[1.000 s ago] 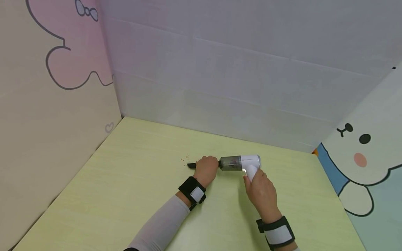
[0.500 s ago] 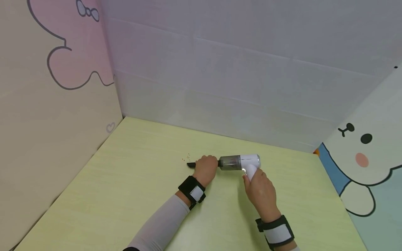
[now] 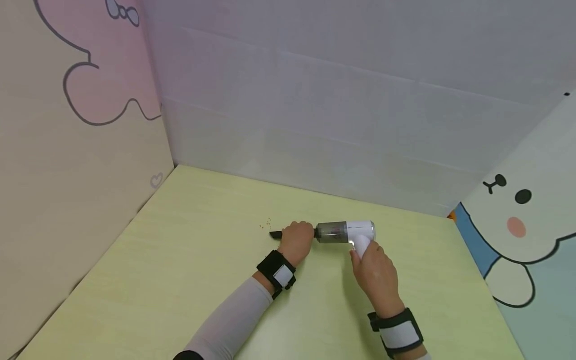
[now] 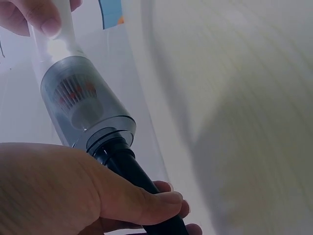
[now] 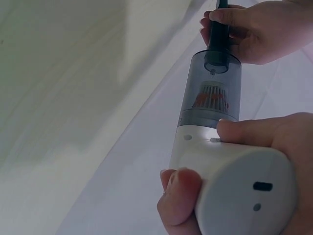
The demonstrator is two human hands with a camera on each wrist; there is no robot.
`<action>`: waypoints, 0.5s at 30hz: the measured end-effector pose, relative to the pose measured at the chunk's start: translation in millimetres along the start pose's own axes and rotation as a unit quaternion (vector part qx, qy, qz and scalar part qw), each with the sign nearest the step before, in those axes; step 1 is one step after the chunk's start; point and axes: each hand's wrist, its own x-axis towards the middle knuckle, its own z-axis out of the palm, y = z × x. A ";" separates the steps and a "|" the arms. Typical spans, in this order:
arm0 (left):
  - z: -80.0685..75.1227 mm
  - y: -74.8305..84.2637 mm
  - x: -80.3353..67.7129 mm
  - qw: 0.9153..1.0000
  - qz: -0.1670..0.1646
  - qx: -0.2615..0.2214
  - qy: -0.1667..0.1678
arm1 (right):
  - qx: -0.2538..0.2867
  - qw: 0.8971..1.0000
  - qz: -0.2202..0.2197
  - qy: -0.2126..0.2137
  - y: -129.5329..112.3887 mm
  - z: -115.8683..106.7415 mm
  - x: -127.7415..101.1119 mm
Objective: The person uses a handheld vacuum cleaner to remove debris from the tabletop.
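Note:
A handheld vacuum cleaner point(image 3: 359, 231) lies level over the table, its black nozzle point(image 3: 276, 234) pointing left. My left hand point(image 3: 296, 244) grips that nozzle, with thumb and fingers wrapped round it in the left wrist view. My right hand point(image 3: 377, 275) holds the white handle point(image 5: 244, 196). Reddish bits show round the ribbed filter inside the see-through dust cup point(image 4: 93, 103). A light glows on the white body near the cup. Small orange crumbs point(image 3: 269, 223) are scattered on the table just beyond the nozzle's tip. Whether the tip touches the table I cannot tell.
The pale yellow tabletop point(image 3: 180, 280) meets a plain grey back wall point(image 3: 288, 110). On the left stands a panel point(image 3: 81, 165) with a pink drawing, on the right one with a cartoon animal point(image 3: 522, 235).
Both hands keep their hold, and the vacuum cleaner has barely shifted. A crumb seen beside the nozzle's tip a second ago no longer shows. The head view has tilted slightly.

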 end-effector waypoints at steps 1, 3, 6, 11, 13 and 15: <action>-0.5 0.1 0.1 1.000 0.001 0.002 0.000 | 0.001 1.000 -0.001 0.002 0.4 -0.1 0.1; -1.0 0.2 0.0 1.000 0.004 0.005 0.001 | 0.001 1.000 -0.002 0.004 0.9 -0.6 0.2; -1.3 0.3 -0.1 1.000 0.006 0.006 -0.001 | 0.000 1.000 0.001 0.002 1.3 -1.7 0.6; -0.1 0.1 1.6 1.000 0.012 0.004 0.010 | -0.002 1.000 0.003 0.005 1.4 -2.8 1.6; -0.4 0.1 1.7 1.000 0.014 0.007 0.014 | -0.001 1.000 0.003 0.008 1.3 -2.6 1.5; -1.2 0.4 1.5 1.000 0.015 0.007 0.016 | -0.002 1.000 0.002 0.012 1.4 -2.4 1.2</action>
